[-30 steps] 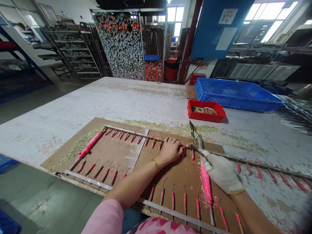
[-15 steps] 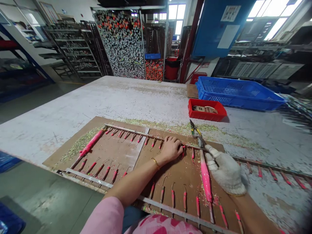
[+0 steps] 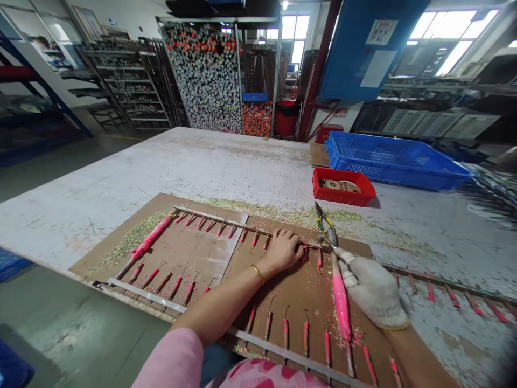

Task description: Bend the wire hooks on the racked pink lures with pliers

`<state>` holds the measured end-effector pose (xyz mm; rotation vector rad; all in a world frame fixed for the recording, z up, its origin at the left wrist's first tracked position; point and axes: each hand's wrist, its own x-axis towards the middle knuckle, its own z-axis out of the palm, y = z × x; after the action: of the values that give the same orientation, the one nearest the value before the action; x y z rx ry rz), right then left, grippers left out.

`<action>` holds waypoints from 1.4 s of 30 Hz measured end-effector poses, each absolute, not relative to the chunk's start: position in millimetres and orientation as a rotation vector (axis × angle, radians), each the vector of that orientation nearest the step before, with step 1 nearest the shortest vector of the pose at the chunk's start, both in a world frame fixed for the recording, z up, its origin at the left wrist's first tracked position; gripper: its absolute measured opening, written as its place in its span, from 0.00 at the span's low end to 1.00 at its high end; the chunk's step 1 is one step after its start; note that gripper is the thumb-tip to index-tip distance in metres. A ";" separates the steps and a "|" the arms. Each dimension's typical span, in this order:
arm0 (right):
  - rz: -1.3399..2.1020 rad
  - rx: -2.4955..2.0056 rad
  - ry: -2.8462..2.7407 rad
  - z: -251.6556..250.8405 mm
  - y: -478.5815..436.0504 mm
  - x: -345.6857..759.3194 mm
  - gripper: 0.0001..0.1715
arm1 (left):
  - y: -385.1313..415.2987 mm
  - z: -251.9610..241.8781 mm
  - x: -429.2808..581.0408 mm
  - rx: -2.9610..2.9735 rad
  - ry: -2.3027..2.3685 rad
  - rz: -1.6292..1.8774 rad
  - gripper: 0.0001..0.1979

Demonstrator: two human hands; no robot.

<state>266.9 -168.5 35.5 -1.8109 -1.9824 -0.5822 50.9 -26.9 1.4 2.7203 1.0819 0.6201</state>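
On brown board (image 3: 189, 253), gloved right hand (image 3: 374, 291): grip nearly shut, apparently on pliers (image 3: 329, 231).

The white-gloved right hand (image 3: 374, 291) is hiding whatever its fingers are pinching, and the bare left hand (image 3: 285, 250) is covering the pink-tipped rods beneath its palm. A long rust-brown metal bar (image 3: 452, 284) is running off the right edge, a grey bundle (image 3: 495, 186) is blurring there, and the round printed disc (image 3: 340, 186) in the red plastic tray (image 3: 343, 202) is showing too small to read.
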 end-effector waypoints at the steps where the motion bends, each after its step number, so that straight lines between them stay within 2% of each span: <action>1: -0.639 -1.791 -1.903 35.6 -168.7 267.0 0.24 | -27.1 1.6 50.9 2.720 1.075 0.623 0.10; 4: -0.715 -1.768 -1.925 33.9 -167.8 266.8 0.24 | -27.6 2.9 51.1 2.720 1.091 0.624 0.10; 8: -0.647 -1.756 -2.141 31.0 -165.7 265.7 0.26 | -28.4 5.2 51.5 2.714 1.113 0.614 0.09; 16: -0.592 -1.670 -1.975 26.1 -165.2 265.9 0.21 | -29.1 4.9 51.1 2.709 1.100 0.629 0.10; 21: -0.521 -1.752 -1.685 22.3 -168.7 271.0 0.23 | -28.8 2.0 52.3 2.712 1.091 0.642 0.10; 26: -0.395 -1.790 -2.000 25.1 -167.7 270.8 0.23 | -27.8 -0.2 53.2 2.704 1.107 0.645 0.10; 31: -0.580 -1.770 -1.713 29.2 -170.7 270.1 0.21 | -27.0 -1.2 52.7 2.719 1.083 0.641 0.10; 36: -0.479 -1.815 -2.053 30.2 -168.4 268.6 0.23 | -25.7 -4.7 53.3 2.729 1.102 0.651 0.11; 42: -0.580 -1.800 -1.836 36.3 -169.2 269.2 0.22 | -25.0 -6.1 52.5 2.746 1.076 0.651 0.12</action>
<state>269.2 -169.2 36.3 -1.8002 -1.8364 -0.5803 52.5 -25.0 -6.1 2.7456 1.0757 0.6506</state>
